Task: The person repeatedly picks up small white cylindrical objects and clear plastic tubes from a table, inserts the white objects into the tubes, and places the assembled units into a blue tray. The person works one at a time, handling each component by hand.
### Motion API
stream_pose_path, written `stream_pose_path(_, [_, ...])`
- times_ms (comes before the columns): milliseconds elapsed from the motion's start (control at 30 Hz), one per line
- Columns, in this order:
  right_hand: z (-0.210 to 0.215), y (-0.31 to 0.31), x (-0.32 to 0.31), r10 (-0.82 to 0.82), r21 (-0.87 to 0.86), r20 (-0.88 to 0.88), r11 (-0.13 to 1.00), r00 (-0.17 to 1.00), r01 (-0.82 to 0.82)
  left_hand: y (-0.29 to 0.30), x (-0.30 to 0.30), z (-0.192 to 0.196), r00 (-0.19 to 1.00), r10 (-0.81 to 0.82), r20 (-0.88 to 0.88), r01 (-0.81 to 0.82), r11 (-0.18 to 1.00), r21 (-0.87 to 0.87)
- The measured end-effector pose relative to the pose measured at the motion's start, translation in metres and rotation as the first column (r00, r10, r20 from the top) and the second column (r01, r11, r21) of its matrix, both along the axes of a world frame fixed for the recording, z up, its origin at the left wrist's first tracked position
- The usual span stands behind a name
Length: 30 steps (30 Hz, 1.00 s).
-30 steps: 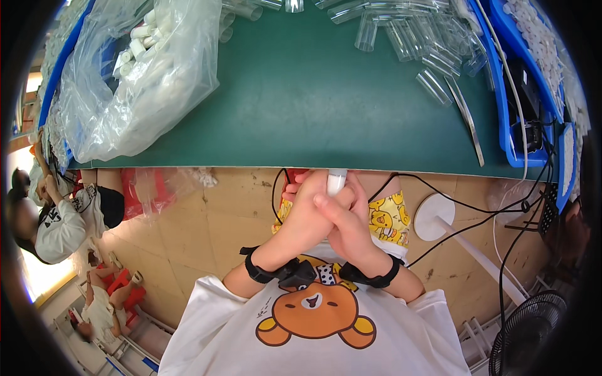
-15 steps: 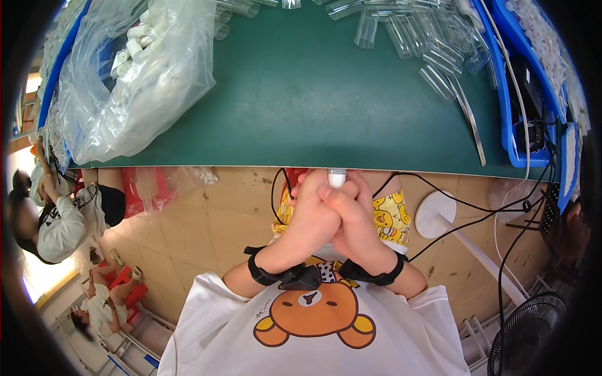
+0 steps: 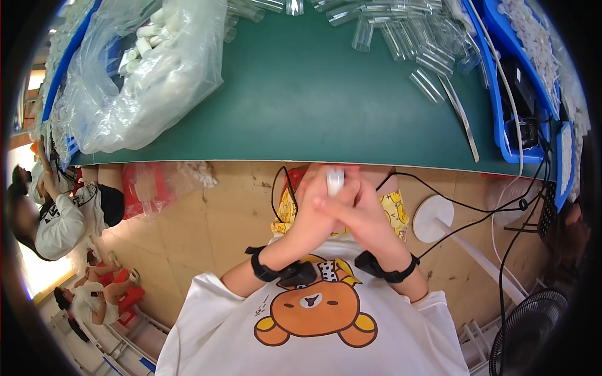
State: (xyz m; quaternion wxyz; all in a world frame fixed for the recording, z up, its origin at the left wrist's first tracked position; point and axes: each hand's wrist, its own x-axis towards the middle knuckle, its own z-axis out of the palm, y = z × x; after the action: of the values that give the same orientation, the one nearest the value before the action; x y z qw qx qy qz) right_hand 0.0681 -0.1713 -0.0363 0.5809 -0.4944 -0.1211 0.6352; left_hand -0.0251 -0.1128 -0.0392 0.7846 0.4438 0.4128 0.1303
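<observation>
In front of my lap, just below the table's edge, both hands are closed together around a small white cylinder [image 3: 335, 180] with a greyish, clear-looking top end. My left hand [image 3: 315, 210] wraps it from the left. My right hand [image 3: 362, 213] presses in from the right, its thumb lying across the front below the cylinder. The lower part of the cylinder is hidden by my fingers and palms. Black straps with small dark boxes are around both wrists.
A clear plastic bag [image 3: 166, 94] of white cylinders lies on the green table [image 3: 301, 106] at left. Clear tubes [image 3: 401, 37] and metal tweezers [image 3: 461, 119] lie at right, beside a blue tray [image 3: 501, 125]. Black cables [image 3: 464, 199] hang below. Other people sit at the far left.
The clasp has loosened a little, and my right wrist has moved outward to the right. More of the white cylinder shows between the hands. The whole view has shifted slightly.
</observation>
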Motion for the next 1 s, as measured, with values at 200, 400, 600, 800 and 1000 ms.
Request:
stream_pose_path(200, [0.01,-0.033,-0.004,0.057,0.193,0.022,0.979,0.998,-0.061,0.005,-0.046,0.015,0.948,-0.087,0.306,0.151,0.97,-0.19])
stream_pose_path(400, [0.034,-0.037,0.018,-0.054,0.267,0.34,0.963,0.939,-0.041,0.02,-0.059,0.064,0.956,-0.158,0.248,0.126,0.982,0.141])
stream_pose_path(600, [0.058,-0.017,0.012,-0.182,0.557,0.584,0.799,0.791,-0.227,0.019,-0.053,0.071,0.91,-0.191,0.367,-0.006,0.882,0.472])
stream_pose_path(800, [0.061,0.001,-0.012,-0.547,0.721,0.657,0.658,0.519,-0.219,0.017,-0.037,0.084,0.882,-0.155,0.444,-0.19,0.747,0.637])
stream_pose_path(1000, [0.059,0.005,-0.004,-0.549,0.797,0.549,0.57,0.63,-0.198,0.011,-0.029,0.083,0.758,-0.192,0.623,-0.258,0.789,0.558])
